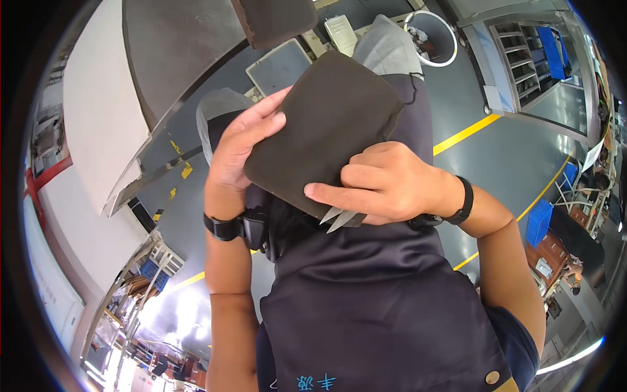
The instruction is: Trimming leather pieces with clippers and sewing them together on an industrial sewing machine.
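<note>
A dark brown flat piece with rounded corners (326,124), like a stitched pad or pouch, is held above my lap. My left hand (245,140) grips its left edge, thumb lying on the upper face and the other fingers partly hidden. My right hand (385,183) is curled at the lower right edge, the index finger stretched along the surface. From beneath that hand stick out the metal blades of thread snips (338,219), pointing down and left with their tips apart. A loose dark thread (413,88) hangs off the piece's right corner.
On the left a table (183,46) bears another dark brown piece (277,19) at its edge. A white-rimmed bin (450,52) with scraps stands ahead right. A metal rack with shelves (519,65) is farther right. Yellow lines (467,134) mark the grey floor.
</note>
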The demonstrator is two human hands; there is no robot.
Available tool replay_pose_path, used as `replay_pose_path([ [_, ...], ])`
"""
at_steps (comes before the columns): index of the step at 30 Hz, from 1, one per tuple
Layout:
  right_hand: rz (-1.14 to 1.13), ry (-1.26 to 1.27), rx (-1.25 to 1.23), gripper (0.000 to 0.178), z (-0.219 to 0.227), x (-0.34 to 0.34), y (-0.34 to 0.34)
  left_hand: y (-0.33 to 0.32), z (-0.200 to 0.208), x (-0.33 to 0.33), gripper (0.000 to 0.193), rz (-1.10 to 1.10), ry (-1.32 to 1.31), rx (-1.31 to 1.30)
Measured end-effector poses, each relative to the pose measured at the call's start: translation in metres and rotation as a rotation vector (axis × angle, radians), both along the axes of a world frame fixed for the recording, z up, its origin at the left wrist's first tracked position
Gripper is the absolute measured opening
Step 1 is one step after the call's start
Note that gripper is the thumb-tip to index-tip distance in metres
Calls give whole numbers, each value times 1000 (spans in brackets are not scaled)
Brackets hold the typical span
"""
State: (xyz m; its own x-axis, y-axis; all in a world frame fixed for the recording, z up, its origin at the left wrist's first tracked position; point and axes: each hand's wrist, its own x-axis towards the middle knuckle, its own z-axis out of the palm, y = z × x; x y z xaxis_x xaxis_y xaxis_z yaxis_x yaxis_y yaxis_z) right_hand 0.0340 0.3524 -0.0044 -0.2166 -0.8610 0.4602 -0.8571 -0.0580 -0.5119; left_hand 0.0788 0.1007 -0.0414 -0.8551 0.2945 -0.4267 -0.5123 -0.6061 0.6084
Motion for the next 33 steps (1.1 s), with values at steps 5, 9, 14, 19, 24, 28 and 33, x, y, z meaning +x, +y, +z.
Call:
replay_pose_path([
  [5, 99, -486, 164, 68, 4, -2, 2, -10, 1, -4, 60, -59, 30, -149],
  [9, -385, -340, 1, 33, 1, -13, -9, -9, 14, -10, 61, -93, 91, -203],
  [14, -589, -95, 17, 38, -12, -29, -12, 4, 29, -11, 60, -108, 134, -280],
  [19, -659, -86, -3, 34, -18, -32, -14, 11, 34, -13, 60, -117, 163, -354],
  [24, -656, -67, -33, 34, -21, -34, -17, 14, 36, -14, 59, -121, 173, -351],
  [28, -644, -22, -2, 35, -19, -33, -18, 15, 38, -14, 58, -115, 182, -358],
  [33, -628, -4, -31, 35, -22, -35, -19, 15, 36, -12, 58, -114, 187, -365],
])
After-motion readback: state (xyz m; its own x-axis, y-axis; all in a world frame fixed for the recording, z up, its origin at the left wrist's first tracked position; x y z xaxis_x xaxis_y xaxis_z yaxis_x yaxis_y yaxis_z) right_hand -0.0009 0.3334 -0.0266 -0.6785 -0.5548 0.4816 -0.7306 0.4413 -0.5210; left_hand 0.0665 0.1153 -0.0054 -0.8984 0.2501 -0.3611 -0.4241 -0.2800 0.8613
